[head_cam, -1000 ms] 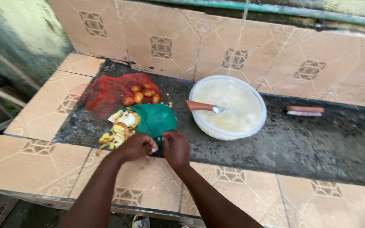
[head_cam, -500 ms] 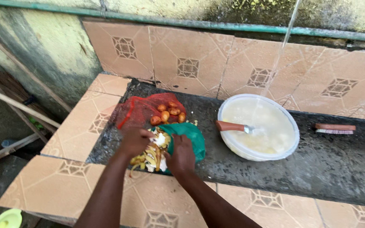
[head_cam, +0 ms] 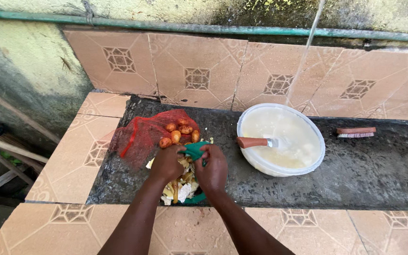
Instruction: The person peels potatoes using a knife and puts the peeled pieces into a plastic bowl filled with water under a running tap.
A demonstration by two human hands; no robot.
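Observation:
My left hand (head_cam: 167, 163) and my right hand (head_cam: 212, 169) both grip a green plastic bag (head_cam: 194, 150) on the dark wet counter (head_cam: 374, 174). The bag is bunched between my fingers, and a heap of pale and yellow peelings (head_cam: 179, 188) shows inside it, between and below my hands. Just behind my left hand lies a red mesh sack (head_cam: 140, 134) with several small brownish potatoes (head_cam: 179, 132) spilling from its opening.
A white basin (head_cam: 257, 162) of cloudy water stands right of my hands, with a brown-handled knife (head_cam: 252, 142) resting on its rim. A thin stream of water (head_cam: 302, 56) falls into it. A scrub brush (head_cam: 356, 132) lies at the far right. Tan patterned tiles (head_cam: 76, 158) border the counter.
My hands have drawn the green bag's edges up and together over the peelings. The view has come closer to the counter.

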